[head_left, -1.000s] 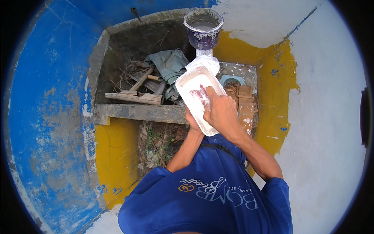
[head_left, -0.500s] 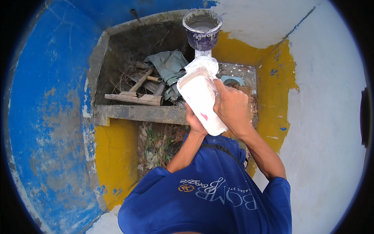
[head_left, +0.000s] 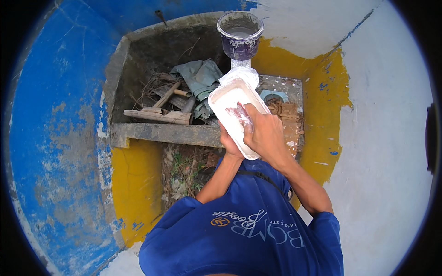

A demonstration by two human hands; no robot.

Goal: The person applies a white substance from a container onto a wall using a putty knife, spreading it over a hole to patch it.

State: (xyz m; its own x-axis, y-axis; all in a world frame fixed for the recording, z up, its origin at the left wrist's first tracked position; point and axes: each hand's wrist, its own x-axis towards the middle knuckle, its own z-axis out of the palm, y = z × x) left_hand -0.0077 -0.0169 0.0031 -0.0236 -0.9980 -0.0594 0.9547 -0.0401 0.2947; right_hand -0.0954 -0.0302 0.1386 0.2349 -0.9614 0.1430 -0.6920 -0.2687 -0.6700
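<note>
A white rectangular tray is tilted in front of me, its inside coated with white paint or paste. My left hand supports it by the lower left side, fingers partly hidden beneath. Over the tray's middle, my right hand is closed on a small reddish, white-smeared tool; its exact kind cannot be made out. Just beyond the tray lies a white-coated round piece. Past that stands a dark purple bucket with greyish liquid inside and white smears around its rim.
To the left, a concrete basin holds bamboo pieces, dry twigs and a grey-green cloth. A light blue ring-shaped object sits on a paint-spotted ledge at right. Blue, yellow and pale walls close in around me.
My right hand has moved from the tray's right edge to over its middle, and the reddish tool now shows there. My left hand keeps its hold on the tray.
</note>
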